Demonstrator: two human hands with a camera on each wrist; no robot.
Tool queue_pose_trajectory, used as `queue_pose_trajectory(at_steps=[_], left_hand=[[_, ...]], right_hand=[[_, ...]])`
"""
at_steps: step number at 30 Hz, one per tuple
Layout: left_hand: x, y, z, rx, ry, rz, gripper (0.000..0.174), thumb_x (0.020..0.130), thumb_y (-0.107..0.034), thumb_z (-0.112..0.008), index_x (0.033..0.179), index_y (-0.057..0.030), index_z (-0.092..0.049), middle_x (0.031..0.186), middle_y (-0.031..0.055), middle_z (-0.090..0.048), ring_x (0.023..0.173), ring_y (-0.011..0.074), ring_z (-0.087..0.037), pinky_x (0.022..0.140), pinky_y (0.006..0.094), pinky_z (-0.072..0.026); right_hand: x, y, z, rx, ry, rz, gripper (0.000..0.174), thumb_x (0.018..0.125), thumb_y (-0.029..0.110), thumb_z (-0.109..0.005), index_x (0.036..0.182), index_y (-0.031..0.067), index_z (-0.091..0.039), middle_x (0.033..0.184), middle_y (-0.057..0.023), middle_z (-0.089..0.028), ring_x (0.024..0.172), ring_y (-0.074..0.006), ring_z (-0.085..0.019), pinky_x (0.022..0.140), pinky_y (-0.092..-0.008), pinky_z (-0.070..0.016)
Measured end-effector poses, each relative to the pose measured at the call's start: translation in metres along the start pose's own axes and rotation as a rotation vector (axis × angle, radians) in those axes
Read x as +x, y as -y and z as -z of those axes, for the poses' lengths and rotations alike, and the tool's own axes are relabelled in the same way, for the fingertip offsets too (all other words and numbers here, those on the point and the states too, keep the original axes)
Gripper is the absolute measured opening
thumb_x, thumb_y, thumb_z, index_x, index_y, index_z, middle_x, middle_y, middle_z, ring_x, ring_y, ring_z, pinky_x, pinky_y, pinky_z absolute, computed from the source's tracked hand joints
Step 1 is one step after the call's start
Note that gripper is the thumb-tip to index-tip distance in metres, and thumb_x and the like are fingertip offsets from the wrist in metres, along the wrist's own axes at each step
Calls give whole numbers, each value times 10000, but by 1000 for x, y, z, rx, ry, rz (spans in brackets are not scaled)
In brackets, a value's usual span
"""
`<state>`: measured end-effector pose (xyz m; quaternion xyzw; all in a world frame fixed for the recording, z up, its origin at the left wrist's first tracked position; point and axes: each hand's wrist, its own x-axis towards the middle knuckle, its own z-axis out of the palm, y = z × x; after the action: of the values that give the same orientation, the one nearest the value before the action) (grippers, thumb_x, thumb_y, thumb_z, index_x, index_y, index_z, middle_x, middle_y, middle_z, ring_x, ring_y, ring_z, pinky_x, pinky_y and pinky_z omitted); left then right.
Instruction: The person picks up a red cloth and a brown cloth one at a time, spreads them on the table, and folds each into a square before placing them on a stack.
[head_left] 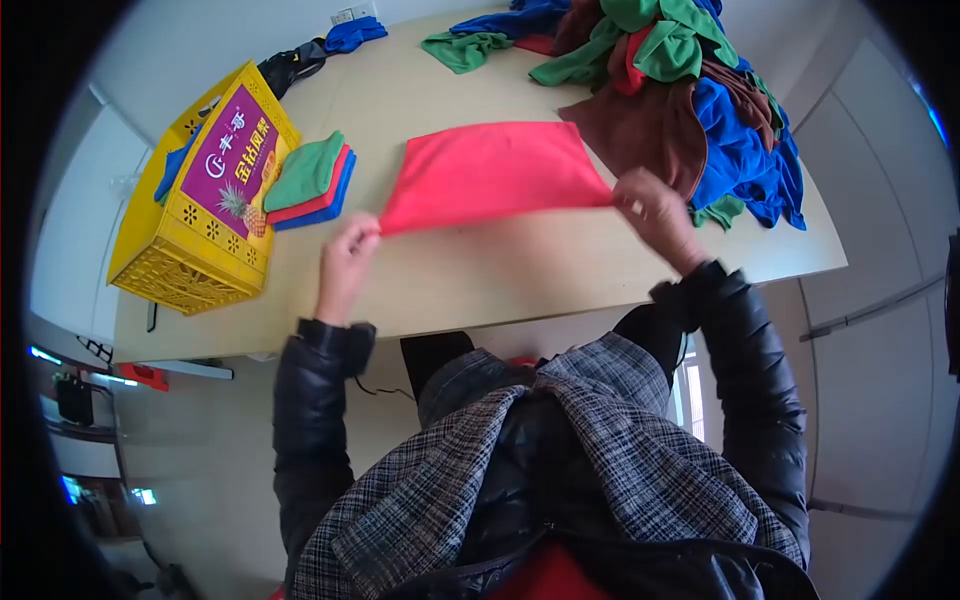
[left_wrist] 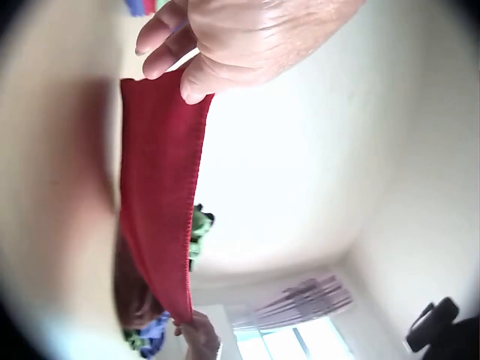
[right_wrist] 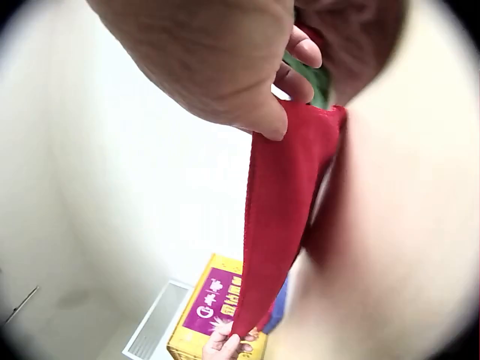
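A red cloth [head_left: 500,172] is stretched between both hands over the pale table. My left hand [head_left: 347,262] pinches its near left corner between thumb and fingers, while my right hand [head_left: 655,212] grips the near right corner. In the left wrist view the near edge of the red cloth [left_wrist: 161,172] runs taut from the left hand [left_wrist: 255,37] down to the other hand. Thumb and fingers of the right hand [right_wrist: 217,67] pinch the red cloth [right_wrist: 281,180] in the right wrist view, its near edge lifted off the table.
Left of the cloth lies a stack of folded cloths [head_left: 312,182], green, red and blue. Beside it stands a yellow crate [head_left: 190,270] with a purple label. A heap of loose green, brown and blue cloths [head_left: 690,110] covers the back right of the table [head_left: 450,290].
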<state>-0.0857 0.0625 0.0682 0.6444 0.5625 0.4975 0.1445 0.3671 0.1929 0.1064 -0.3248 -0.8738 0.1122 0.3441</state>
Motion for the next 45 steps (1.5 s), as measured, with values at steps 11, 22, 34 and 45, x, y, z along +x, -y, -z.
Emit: queue_pose_trajectory(at_steps=[11,22,34,45], left_hand=[[-101,-16,-22,29,125,237,72,873,32,-636,944,16,-636,1182,84,-598,967,146,-595,801,259,-483],[-83,-51,9,295,512,100,92,884,28,-645,972,18,-670,1160,125,-620,1018,203,-639,865,297,-513],[-6,17,-105,822,474,-115,696,1005,-471,-510,1557,-95,-315,1642,158,-231,1521,324,-208,1224,504,-178],[5,30,-84,851,455,127,727,1009,-542,-457,1571,-109,-300,1650,155,-222,1531,323,-183,1219,549,-161]], right_hand=[[-89,20,-36,-67,174,-122,102,829,66,-667,923,26,-655,1006,-107,-657,966,-324,-623,839,-410,-527],[-77,55,-5,-86,353,-103,128,856,91,-671,965,27,-662,1034,-120,-652,986,-331,-610,848,-413,-520],[-57,68,-136,-376,323,-175,690,994,442,-536,1538,60,-353,1599,-155,-334,1501,-360,-256,1206,-495,-254],[-27,12,-61,-376,490,-341,748,993,504,-512,1543,33,-324,1607,-195,-305,1504,-375,-249,1208,-520,-229]])
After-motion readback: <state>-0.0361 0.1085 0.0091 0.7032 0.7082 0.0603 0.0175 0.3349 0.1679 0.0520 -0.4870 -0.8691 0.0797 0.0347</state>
